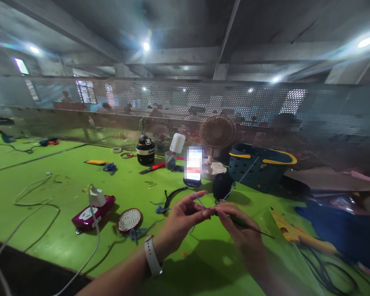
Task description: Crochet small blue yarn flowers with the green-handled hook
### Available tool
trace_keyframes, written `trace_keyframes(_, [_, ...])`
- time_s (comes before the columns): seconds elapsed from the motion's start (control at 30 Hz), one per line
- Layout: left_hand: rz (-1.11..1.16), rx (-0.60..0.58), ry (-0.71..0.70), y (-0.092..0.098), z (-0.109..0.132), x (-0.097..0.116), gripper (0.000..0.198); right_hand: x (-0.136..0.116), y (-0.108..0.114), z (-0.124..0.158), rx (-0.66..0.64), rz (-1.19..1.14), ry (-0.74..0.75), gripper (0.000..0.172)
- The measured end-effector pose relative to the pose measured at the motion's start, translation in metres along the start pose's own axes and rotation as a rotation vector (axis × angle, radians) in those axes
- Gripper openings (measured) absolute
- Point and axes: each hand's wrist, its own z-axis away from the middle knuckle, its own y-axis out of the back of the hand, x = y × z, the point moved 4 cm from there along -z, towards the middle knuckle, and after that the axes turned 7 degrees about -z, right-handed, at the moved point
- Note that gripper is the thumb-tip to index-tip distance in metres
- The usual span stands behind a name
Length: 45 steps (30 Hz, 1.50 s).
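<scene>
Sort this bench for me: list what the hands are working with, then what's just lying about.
In hand:
left hand, pinching the yarn
right hand, holding the hook

Lying about:
fan
basket
black ball
round disc
yellow tool
white cable

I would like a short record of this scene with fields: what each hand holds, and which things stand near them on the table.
Left hand: pinches blue yarn
Right hand: holds crochet hook
Left wrist: white band
Behind the hands: dark yarn ball
Further back: phone, small fan, blue basket
Surface: green table
</scene>
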Motion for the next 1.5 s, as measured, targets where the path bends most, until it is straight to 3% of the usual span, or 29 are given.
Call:
trace_keyframes(0.1, [0.017,0.033,-0.016,-0.001,0.001,-0.001,0.060,0.002,-0.002,0.005,-0.010,0.066,0.062,0.010])
trace_keyframes(0.3, [0.110,0.063,-0.048,-0.001,0.000,-0.007,0.057,-0.006,-0.010,0.014,-0.116,0.402,0.407,0.023])
trace_keyframes(0.47, [0.154,0.027,-0.023,-0.001,-0.002,-0.010,0.058,-0.008,-0.009,0.010,-0.095,0.462,0.461,0.023])
trace_keyframes(0.6, [0.229,-0.084,0.027,-0.002,-0.003,-0.015,0.059,-0.011,-0.007,0.009,-0.101,0.459,0.506,0.026])
trace_keyframes(0.87, [0.307,-0.250,0.096,-0.001,-0.005,-0.017,0.063,-0.016,0.004,0.006,-0.195,0.391,0.500,0.028])
trace_keyframes(1.17, [0.286,-0.266,0.072,0.007,-0.010,-0.002,0.056,-0.027,0.012,-0.009,-0.243,0.159,0.421,0.016])
trace_keyframes(1.5, [0.267,-0.347,0.041,0.014,-0.012,-0.001,0.057,-0.025,0.018,-0.013,-0.253,-0.012,0.272,0.017])
